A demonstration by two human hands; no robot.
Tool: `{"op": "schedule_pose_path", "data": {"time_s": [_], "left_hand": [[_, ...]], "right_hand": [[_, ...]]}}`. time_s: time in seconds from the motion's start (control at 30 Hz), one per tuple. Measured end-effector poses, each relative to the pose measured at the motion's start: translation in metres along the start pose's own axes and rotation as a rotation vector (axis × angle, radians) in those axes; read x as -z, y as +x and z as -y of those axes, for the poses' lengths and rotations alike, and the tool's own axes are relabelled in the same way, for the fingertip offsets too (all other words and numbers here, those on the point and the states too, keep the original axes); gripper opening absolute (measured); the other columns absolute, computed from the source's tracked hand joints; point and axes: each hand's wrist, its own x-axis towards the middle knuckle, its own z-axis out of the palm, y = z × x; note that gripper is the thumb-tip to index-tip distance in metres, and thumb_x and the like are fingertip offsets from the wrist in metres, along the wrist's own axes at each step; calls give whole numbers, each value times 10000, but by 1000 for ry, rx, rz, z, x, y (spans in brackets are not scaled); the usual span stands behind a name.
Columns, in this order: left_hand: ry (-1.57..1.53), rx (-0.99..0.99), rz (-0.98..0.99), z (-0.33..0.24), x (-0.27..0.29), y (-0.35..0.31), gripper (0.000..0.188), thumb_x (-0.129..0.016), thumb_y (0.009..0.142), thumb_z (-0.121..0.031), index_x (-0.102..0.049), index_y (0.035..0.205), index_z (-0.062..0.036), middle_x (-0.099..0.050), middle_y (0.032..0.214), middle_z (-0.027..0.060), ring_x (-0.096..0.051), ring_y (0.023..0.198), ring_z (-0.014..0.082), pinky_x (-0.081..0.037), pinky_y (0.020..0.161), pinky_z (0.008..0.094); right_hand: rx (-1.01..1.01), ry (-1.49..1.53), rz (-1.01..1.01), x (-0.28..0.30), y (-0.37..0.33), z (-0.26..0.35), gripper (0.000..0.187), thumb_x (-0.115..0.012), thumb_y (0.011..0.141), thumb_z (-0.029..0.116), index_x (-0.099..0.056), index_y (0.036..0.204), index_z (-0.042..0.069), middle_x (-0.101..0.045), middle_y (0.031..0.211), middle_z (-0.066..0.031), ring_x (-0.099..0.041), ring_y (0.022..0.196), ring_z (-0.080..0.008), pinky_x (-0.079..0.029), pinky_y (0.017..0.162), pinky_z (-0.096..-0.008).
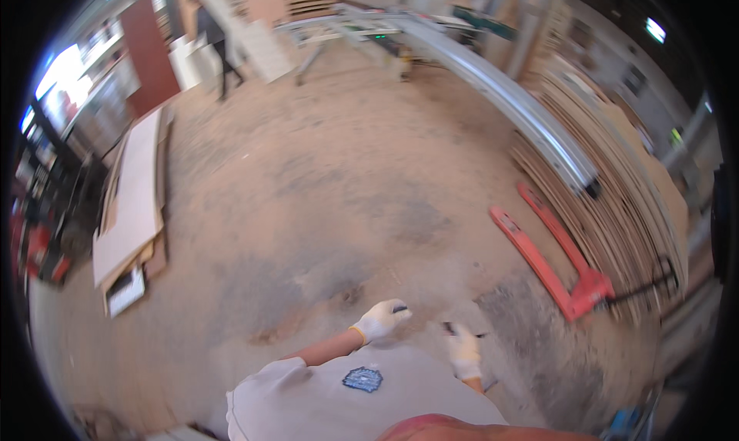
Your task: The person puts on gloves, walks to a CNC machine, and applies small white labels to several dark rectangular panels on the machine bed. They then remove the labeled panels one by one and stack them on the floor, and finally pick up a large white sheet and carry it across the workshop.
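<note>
Lower centre, gloved left hand (382,320) curled on a dark bit (399,308), right hand (463,350) round a blurred dark piece (449,328), red pallet jack (539,264) at right

Shirt (308,402) pale grey, short-sleeved — one blue patch (362,378) on it. Gloves (381,320) white — yellow edging at the left cuff (358,333).
</note>
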Motion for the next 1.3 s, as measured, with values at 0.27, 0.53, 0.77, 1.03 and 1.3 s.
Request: {"op": "schedule_pose_path", "data": {"time_s": [0.27, 0.53, 0.77, 1.03, 1.3], "left_hand": [[299, -230, 663, 26, -47, 31, 317, -552, 1073, -322, -698, 1251, -105, -735, 1174, 185, -678, 1100, 391, -513, 974, 440], [477, -455, 1085, 84, -132, 49, 500, -567, 1048, -510, -665, 1317, -100, -728, 1198, 224, -682, 1121, 407, -518, 970, 476], [751, -476, 1383, 78, -192, 27, 684, -534, 1012, -680, -658, 1350, -99, -727, 1227, 220, -675, 1139, 430, -524, 945, 507], [473, -93, 1503, 61, -315, -87, 625, -526, 1068, -557, -652, 1374, -26, -726, 1264, 132, -654, 1165, 246, -524, 989, 415], [990, -344, 1964, 21, -478, -182, 586, -479, 1086, -493, -654, 1341, 4, -714, 1283, 172, -659, 1170, 271, -484, 1048, 378]], "right_hand": [[40, -87, 353, -38, -26, -19, 308, -666, 993, 372, -666, 1188, 133, -741, 1079, -227, -701, 1033, -450, -555, 845, -508], [-298, -45, 250, -69, -113, -63, 346, -674, 974, 438, -656, 1128, 129, -744, 1023, -228, -707, 975, -460, -552, 814, -537], [-367, -57, 189, -69, -189, -74, 298, -637, 998, 383, -671, 1188, 155, -747, 1026, -223, -712, 969, -450, -553, 826, -553], [-453, 96, 15, -96, -331, -137, 334, -579, 1043, 301, -651, 1325, 136, -754, 1153, -206, -716, 1045, -430, -560, 895, -522], [-870, 964, -557, -105, -537, -108, 554, -612, 989, 313, -560, 1493, 89, -648, 1435, -126, -634, 1278, -317, -546, 972, -455]]}}
